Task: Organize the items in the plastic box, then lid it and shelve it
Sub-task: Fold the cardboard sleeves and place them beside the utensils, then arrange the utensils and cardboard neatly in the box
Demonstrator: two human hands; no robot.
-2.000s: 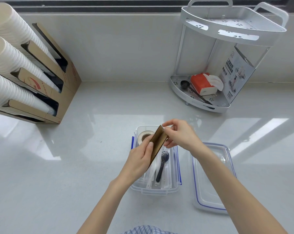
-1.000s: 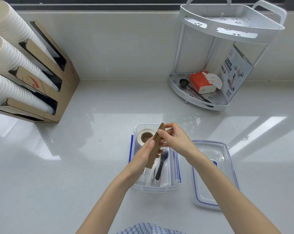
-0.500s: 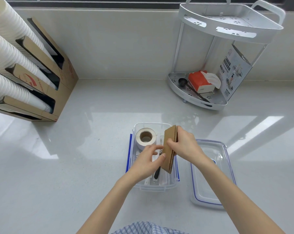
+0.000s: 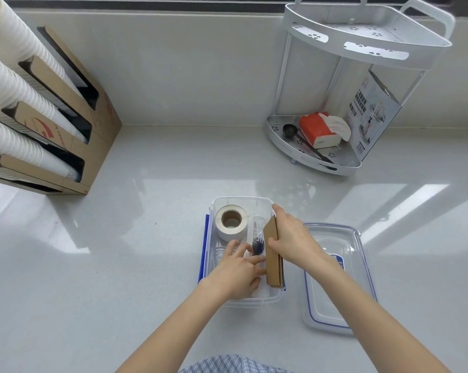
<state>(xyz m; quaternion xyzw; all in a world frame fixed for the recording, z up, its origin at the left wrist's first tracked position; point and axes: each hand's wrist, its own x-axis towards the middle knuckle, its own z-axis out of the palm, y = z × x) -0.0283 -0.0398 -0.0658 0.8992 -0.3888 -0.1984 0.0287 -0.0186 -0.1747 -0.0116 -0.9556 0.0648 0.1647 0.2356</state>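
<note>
A clear plastic box (image 4: pixel 238 301) with blue side clips sits on the counter in front of me. Inside it a roll of white tape (image 4: pixel 230 222) lies at the far left, with a dark plastic fork (image 4: pixel 257 246) and clear wrapped cutlery beside it. My right hand (image 4: pixel 292 238) holds a brown cardboard stack (image 4: pixel 273 257) on edge against the box's right wall. My left hand (image 4: pixel 237 267) rests inside the box with its fingers spread on the cutlery, touching the cardboard. The clear lid (image 4: pixel 332 278) with a blue seal lies flat to the right of the box.
A white two-tier corner shelf (image 4: pixel 367 36) stands at the back right; its lower tier holds a red tissue pack (image 4: pixel 317 129), a black scoop (image 4: pixel 290 130) and a printed card. A cardboard dispenser (image 4: pixel 93 130) with stacks of white paper cups fills the left.
Both hands held the cardboard stack above the box; the right hand has lowered it on edge along the right wall, and the left hand has let go and dropped onto the cutlery.
</note>
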